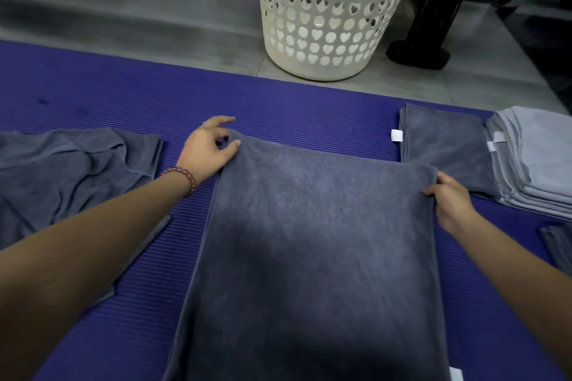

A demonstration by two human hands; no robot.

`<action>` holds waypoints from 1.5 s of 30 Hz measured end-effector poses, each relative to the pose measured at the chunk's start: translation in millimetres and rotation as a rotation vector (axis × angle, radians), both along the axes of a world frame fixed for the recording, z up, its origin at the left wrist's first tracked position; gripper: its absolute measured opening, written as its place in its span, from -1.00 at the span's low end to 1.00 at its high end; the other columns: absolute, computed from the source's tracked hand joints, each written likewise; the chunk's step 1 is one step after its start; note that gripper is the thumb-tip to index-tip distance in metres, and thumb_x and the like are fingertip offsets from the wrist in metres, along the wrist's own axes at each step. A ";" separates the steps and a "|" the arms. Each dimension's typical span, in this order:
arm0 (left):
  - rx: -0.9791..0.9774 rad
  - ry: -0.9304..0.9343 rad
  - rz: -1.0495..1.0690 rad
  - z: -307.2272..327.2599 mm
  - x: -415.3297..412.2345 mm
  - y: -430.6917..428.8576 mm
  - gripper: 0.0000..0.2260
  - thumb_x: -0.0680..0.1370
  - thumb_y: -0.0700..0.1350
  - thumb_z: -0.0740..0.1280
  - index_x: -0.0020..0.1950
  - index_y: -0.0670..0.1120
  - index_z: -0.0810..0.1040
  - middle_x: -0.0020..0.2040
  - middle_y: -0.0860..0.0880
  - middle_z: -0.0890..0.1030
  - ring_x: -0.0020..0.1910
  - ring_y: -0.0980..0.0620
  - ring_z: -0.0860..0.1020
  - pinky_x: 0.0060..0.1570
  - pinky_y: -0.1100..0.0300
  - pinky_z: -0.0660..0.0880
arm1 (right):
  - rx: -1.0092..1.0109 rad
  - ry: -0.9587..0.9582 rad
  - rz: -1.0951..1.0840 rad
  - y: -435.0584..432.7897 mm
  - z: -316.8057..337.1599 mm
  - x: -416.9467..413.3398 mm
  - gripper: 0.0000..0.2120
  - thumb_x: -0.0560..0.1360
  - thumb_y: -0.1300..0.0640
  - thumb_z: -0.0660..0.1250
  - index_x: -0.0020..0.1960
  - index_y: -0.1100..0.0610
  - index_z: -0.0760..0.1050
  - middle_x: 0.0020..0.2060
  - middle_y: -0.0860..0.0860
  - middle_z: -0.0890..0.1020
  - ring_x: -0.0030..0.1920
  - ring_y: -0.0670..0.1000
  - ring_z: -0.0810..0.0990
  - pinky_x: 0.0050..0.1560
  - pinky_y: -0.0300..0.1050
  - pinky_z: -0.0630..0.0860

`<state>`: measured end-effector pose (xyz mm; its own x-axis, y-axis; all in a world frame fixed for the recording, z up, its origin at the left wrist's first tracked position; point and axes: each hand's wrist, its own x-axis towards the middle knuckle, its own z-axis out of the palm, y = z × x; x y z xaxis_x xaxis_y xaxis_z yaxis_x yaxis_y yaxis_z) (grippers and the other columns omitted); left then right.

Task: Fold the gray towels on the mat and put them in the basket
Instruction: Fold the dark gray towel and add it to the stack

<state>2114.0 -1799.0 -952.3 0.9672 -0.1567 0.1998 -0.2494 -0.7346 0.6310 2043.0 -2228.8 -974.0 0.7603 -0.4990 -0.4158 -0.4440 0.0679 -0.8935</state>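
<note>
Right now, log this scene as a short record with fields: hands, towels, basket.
center towel: dark gray, spread flat on purple mat
left hand: pinches its far left corner
right hand: grips its far right corner
left side: crumpled gray towel
right side: folded dark towel, light gray stack
basket: white, upright, beyond mat

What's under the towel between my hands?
The purple mat shows all around the gray towel, which lies on it. Anything else beneath is covered; a white tag peeks out bottom right.

You're on an indoor room floor: gray tiles [185, 25], purple mat [278, 102], laundry basket [328, 9], stacked towels [538, 164].
</note>
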 end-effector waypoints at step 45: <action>0.705 -0.108 -0.447 -71.0 -75.9 -46.5 -0.35 0.50 0.34 -0.01 0.52 0.08 0.16 0.52 -0.08 0.18 0.49 -0.21 0.14 0.28 -0.42 0.06 | -1.295 -0.398 0.953 86.6 -46.5 -53.3 -0.46 0.53 -0.15 0.15 0.45 0.02 0.27 0.47 0.03 0.27 0.46 0.14 0.17 0.44 0.13 0.03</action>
<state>2038.1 -1845.5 -1023.3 0.7653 -0.6437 -0.0002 -0.6436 -0.7651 0.0175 1989.6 -2142.3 -1020.5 0.9262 0.3412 0.1606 0.3688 -0.9084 -0.1972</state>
